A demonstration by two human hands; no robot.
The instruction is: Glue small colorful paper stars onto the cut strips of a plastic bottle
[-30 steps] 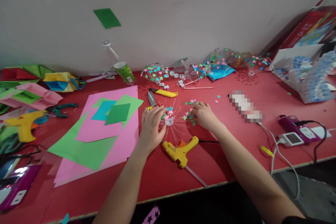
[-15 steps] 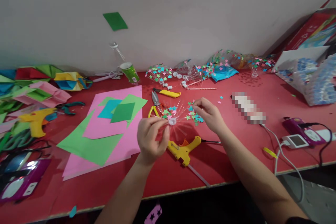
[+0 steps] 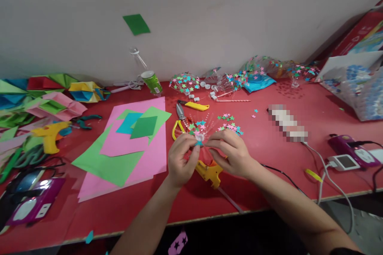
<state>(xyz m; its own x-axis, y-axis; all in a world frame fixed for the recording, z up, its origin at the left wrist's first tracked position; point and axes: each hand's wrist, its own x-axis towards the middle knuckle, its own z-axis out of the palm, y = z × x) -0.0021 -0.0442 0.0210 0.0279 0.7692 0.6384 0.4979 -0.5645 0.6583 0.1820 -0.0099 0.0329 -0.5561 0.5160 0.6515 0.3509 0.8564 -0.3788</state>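
Between the thumb and fingers of my left hand (image 3: 182, 158) is the clear plastic bottle neck (image 3: 200, 137), its cut strips fanned out and tipped with coloured paper stars. My right hand (image 3: 231, 152) comes in from the other side, fingertips pinched close to a small blue paper star (image 3: 199, 143) at the neck's near edge. How firmly they grip it is partly hidden. Just below both hands lies a yellow glue gun (image 3: 211, 173) with a clear glue stick in it. Loose paper stars (image 3: 231, 126) are scattered beyond my right hand.
Yellow-handled shears (image 3: 179, 117) and a yellow cutter (image 3: 196, 106) lie behind the hands. Coloured paper sheets (image 3: 119, 171) spread to the left. Finished star-tipped pieces (image 3: 184, 83) line the wall beside a green can (image 3: 151, 82). A cable (image 3: 284, 175) crosses the right side.
My right hand has moved left from the loose stars to the bottle neck, and a blue star now shows there. My left hand still holds the neck. The view has shifted slightly.
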